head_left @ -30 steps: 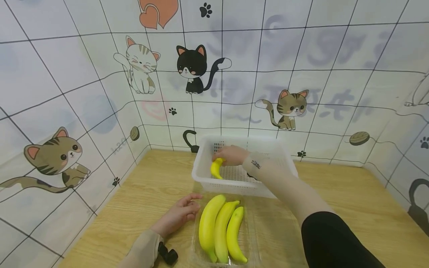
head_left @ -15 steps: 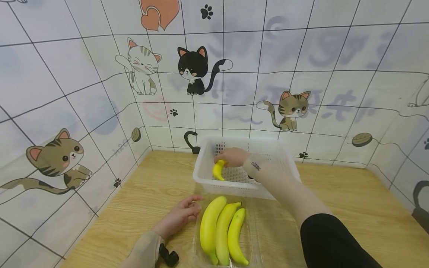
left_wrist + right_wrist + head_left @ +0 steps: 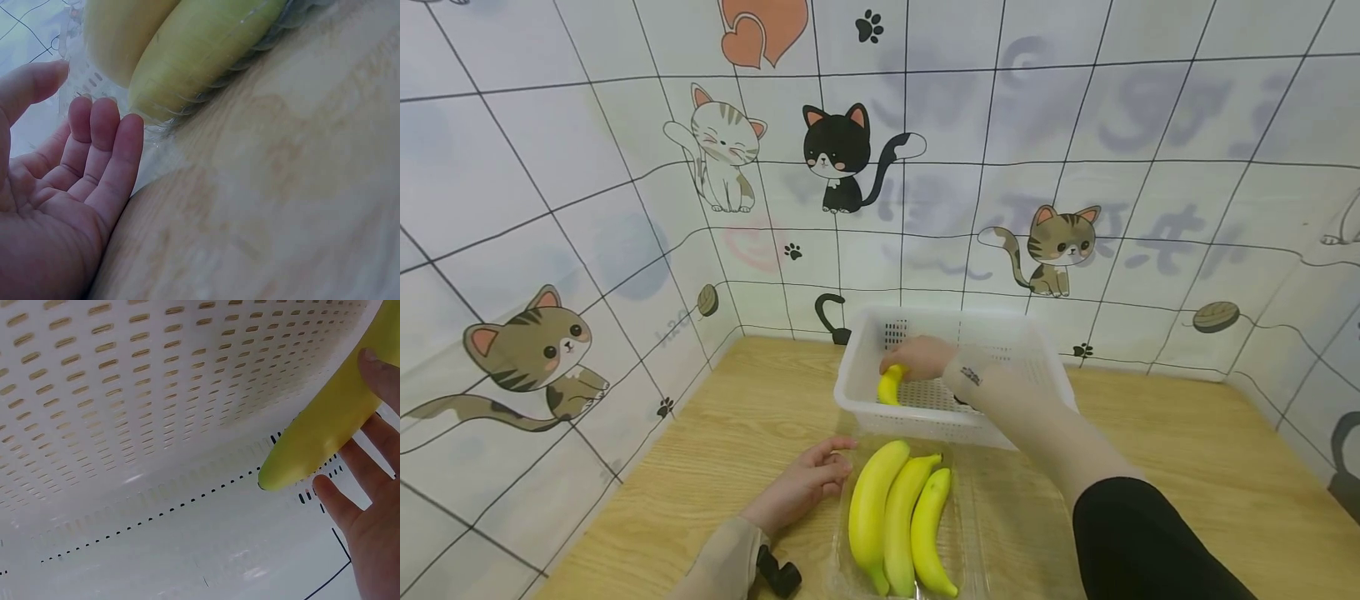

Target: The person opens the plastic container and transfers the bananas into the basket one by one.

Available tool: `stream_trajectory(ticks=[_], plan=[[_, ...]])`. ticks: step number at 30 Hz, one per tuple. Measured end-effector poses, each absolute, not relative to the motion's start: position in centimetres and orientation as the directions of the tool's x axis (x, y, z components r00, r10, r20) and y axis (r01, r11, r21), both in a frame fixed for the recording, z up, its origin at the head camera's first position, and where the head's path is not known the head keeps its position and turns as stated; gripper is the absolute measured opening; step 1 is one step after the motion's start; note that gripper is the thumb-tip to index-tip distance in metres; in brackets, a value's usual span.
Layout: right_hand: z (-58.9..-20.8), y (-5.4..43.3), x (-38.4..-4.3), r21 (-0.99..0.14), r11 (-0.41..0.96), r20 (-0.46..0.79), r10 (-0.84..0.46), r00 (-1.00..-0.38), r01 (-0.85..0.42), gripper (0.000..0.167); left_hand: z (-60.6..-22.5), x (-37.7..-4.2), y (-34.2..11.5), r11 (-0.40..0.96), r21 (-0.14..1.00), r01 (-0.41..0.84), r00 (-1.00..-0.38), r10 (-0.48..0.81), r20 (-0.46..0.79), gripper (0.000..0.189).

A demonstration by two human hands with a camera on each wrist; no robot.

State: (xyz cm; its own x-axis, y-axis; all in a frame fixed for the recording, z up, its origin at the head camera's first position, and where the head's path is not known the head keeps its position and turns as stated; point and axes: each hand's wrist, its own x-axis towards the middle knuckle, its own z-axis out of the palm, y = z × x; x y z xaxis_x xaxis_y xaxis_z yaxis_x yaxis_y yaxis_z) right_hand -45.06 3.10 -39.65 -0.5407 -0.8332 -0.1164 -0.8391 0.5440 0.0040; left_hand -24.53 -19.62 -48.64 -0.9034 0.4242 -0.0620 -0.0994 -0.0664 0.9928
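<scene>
A yellow banana (image 3: pixel 891 386) is inside the white plastic basket (image 3: pixel 880 408), at its left end. My right hand (image 3: pixel 925 357) reaches into the basket and grips that banana, thumb on one side and fingers on the other in the right wrist view, where the banana (image 3: pixel 331 431) hangs over the slotted floor. Nearer to me, a clear plastic tray (image 3: pixel 966 533) holds three bananas (image 3: pixel 898 517) side by side. Beside its left edge lies my left hand (image 3: pixel 805 479), fingers loosely bent and holding nothing. In the left wrist view its fingertips (image 3: pixel 128 128) are at the tray's side.
Everything stands on a wooden table (image 3: pixel 760 392). Cat-patterned wall covering (image 3: pixel 955 192) rises behind and at both sides, close to the basket's back. The basket's raised walls surround my right hand.
My right hand and the banana have shifted slightly down within the basket. The head view has drifted a little; my left hand and the tray of bananas keep their places.
</scene>
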Motion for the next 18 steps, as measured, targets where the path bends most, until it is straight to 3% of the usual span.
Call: stream_trajectory(ticks=[18], plan=[[-40.8, 3.0, -45.5, 0.032, 0.551, -0.209, -0.812, -0.544, -0.834, 0.039, -48.3, -24.4, -19.6, -0.079, 0.99, -0.114, -0.9, 0.431, -0.069, 0.048]])
